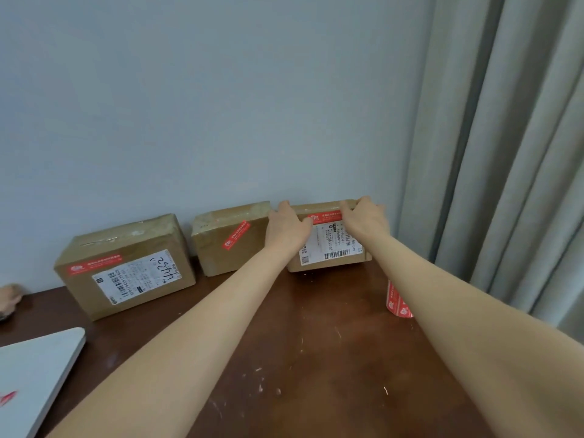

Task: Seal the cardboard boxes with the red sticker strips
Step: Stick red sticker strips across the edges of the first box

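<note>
Three cardboard boxes stand in a row against the wall on a brown table (309,349). The left box (124,267) carries a red sticker strip (94,263) and a white label. A red strip (236,234) runs slantwise across the middle box (227,241). On the right box (328,248) a red strip (325,216) lies above its white label. My left hand (286,227) lies on that box's left end, over its far edge. My right hand (365,218) rests on the strip's right end, fingers curled over the box's far edge.
A roll of red sticker strips (396,300) stands on the table, partly behind my right forearm. A grey laptop (34,374) sits at the lower left. A small pinkish object (11,298) is at the left edge. Grey curtains (505,153) hang on the right.
</note>
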`<action>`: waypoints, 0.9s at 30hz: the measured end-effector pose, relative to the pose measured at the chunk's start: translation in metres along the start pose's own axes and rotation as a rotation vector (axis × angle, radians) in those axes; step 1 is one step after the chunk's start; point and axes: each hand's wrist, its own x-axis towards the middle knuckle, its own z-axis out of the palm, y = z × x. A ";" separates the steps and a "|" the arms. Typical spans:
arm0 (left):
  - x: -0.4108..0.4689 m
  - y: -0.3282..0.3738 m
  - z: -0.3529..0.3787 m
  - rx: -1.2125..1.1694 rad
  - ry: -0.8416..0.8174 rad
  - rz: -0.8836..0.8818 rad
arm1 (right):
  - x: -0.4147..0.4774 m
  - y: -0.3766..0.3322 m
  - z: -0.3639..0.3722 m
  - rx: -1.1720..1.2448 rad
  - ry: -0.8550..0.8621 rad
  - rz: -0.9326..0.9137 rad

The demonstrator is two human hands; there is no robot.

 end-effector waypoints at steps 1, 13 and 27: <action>-0.008 0.000 -0.005 0.008 0.006 0.005 | -0.010 -0.003 -0.003 -0.012 0.009 0.010; -0.093 -0.049 -0.069 0.004 0.115 -0.001 | -0.137 -0.020 -0.006 -0.149 -0.018 -0.152; -0.125 -0.083 -0.081 -0.044 0.218 0.073 | -0.171 0.004 0.001 -0.165 0.065 -0.299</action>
